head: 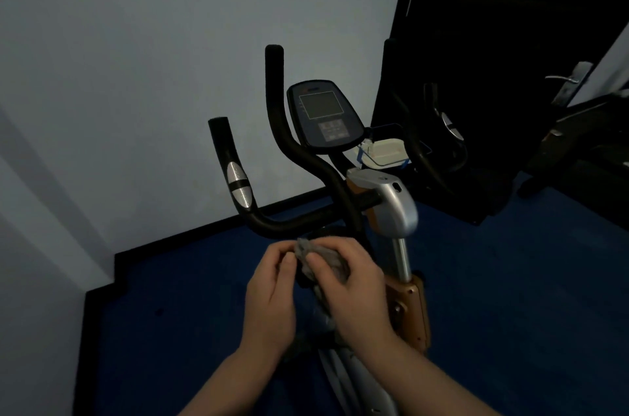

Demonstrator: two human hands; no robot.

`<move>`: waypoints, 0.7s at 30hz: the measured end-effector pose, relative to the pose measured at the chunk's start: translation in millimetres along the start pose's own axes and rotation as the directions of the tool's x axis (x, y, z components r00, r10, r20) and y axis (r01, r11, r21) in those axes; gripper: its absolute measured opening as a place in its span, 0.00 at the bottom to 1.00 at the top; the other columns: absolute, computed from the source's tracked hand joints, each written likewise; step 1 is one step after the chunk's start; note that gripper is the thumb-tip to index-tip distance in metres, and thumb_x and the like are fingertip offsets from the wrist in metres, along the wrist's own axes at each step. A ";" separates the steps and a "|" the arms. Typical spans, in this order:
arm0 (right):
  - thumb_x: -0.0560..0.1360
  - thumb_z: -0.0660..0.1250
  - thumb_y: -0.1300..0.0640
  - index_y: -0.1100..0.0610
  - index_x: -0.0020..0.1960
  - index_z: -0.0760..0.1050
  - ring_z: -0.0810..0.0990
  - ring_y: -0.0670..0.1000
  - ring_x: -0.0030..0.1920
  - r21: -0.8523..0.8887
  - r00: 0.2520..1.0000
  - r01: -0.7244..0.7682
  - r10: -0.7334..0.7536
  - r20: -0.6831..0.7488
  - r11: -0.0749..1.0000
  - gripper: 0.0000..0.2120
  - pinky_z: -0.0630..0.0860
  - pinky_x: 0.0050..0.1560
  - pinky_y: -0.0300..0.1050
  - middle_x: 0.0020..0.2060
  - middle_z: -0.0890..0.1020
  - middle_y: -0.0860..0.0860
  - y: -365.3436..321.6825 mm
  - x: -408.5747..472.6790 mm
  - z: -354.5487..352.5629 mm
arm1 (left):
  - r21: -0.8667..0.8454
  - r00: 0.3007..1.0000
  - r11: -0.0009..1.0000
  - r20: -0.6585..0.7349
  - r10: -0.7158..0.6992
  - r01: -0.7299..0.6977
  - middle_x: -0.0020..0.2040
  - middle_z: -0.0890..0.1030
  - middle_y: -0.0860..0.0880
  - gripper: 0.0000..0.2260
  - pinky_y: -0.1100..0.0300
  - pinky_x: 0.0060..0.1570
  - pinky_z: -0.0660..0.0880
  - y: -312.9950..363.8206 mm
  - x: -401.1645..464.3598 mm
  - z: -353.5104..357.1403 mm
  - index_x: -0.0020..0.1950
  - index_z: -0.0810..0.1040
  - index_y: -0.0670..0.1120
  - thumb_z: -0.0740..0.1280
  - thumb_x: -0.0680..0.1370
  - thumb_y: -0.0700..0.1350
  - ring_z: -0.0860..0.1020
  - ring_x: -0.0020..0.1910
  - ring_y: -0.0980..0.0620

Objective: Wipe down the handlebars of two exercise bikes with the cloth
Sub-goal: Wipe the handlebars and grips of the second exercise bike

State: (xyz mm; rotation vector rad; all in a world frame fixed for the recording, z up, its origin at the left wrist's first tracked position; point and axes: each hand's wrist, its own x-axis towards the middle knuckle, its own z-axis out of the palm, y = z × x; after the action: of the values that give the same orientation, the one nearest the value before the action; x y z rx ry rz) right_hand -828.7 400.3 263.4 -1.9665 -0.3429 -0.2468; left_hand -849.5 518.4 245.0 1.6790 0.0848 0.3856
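An exercise bike stands in front of me in a dim room. Its black handlebar (286, 225) curves up on the left to a grip with silver pulse pads (238, 186), and a second black horn (275, 82) rises beside the console (323, 114). The right-hand grips (422, 150) are dark and hard to make out. A grey cloth (326, 259) is bunched just below the handlebar's centre. My left hand (272, 296) pinches its left edge. My right hand (350, 293) grips the cloth from the right, fingers curled over it.
A pale wall is behind the bike, with a black skirting along blue carpet (510, 313). A white tray (386, 152) sits behind the console. A dark door with a metal handle (568, 78) and dark equipment (578, 150) stand at the right.
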 end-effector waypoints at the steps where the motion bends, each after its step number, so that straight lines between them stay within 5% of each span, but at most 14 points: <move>1: 0.75 0.68 0.51 0.43 0.52 0.78 0.78 0.44 0.53 -0.004 1.000 0.014 -0.014 0.000 1.000 0.06 0.77 0.52 0.47 0.48 0.79 0.39 2.7 -6.7 -0.6 | -0.001 1.000 1.000 -0.001 0.000 0.000 0.46 0.81 0.54 0.11 0.65 0.45 0.74 0.2 0.4 0.1 0.51 0.78 0.52 0.56 0.78 0.50 0.79 0.46 0.56; 6: 0.73 0.70 0.54 0.48 0.52 0.80 0.76 0.41 0.52 -0.181 0.978 0.200 -0.185 0.098 0.963 0.08 0.74 0.53 0.37 0.47 0.79 0.40 9.8 -9.6 -27.4 | 0.016 1.000 1.000 -0.010 -0.019 0.019 0.47 0.81 0.54 0.10 0.54 0.50 0.76 -5.1 3.5 2.7 0.51 0.78 0.56 0.58 0.77 0.52 0.78 0.50 0.52; 10: 0.74 0.69 0.55 0.46 0.53 0.79 0.76 0.42 0.53 -0.146 0.992 0.119 -0.123 -0.022 0.982 0.09 0.72 0.53 0.32 0.48 0.78 0.38 3.9 -8.5 -9.3 | 0.029 0.999 0.999 -0.042 -0.024 0.026 0.48 0.79 0.53 0.11 0.52 0.52 0.74 -7.0 3.8 9.2 0.52 0.76 0.60 0.57 0.76 0.58 0.77 0.52 0.51; 12: 0.74 0.68 0.54 0.48 0.54 0.79 0.75 0.41 0.52 -0.243 0.981 0.191 -0.195 0.011 0.951 0.09 0.70 0.53 0.30 0.49 0.78 0.39 13.4 -15.5 -14.7 | 0.027 0.999 0.999 -0.034 -0.023 0.024 0.49 0.79 0.51 0.12 0.53 0.51 0.75 -5.4 3.8 9.6 0.52 0.76 0.59 0.58 0.75 0.59 0.77 0.52 0.51; 16: 0.72 0.72 0.58 0.53 0.53 0.81 0.75 0.45 0.49 -0.544 0.909 0.393 -0.404 0.107 0.741 0.10 0.72 0.47 0.33 0.48 0.80 0.46 26.9 -13.3 -44.3 | 0.038 0.999 0.999 -0.023 -0.033 0.034 0.49 0.80 0.50 0.08 0.56 0.50 0.75 -6.1 5.7 7.1 0.52 0.76 0.60 0.60 0.76 0.54 0.78 0.51 0.53; 19: 0.70 0.73 0.59 0.54 0.52 0.82 0.76 0.46 0.49 -0.564 0.907 0.356 -0.422 0.015 0.745 0.11 0.74 0.44 0.35 0.48 0.81 0.47 23.3 -5.7 -42.2 | 0.043 0.999 0.998 -0.038 -0.036 0.038 0.49 0.80 0.51 0.09 0.53 0.51 0.76 -6.7 3.8 8.1 0.53 0.76 0.60 0.60 0.75 0.56 0.78 0.51 0.52; 21: 0.70 0.73 0.58 0.53 0.52 0.81 0.76 0.46 0.48 -0.576 0.900 0.392 -0.428 0.079 0.717 0.11 0.75 0.41 0.36 0.48 0.80 0.46 24.1 -6.9 -35.8 | 0.053 0.998 0.998 -0.040 -0.039 0.041 0.48 0.80 0.53 0.11 0.51 0.52 0.76 -6.7 2.6 8.5 0.53 0.76 0.60 0.59 0.74 0.59 0.78 0.52 0.51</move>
State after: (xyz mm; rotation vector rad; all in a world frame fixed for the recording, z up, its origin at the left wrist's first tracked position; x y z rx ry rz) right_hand -827.3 357.3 255.0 -2.4599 -0.7407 -0.7800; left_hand -843.3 512.1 238.2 1.7206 0.1579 0.3889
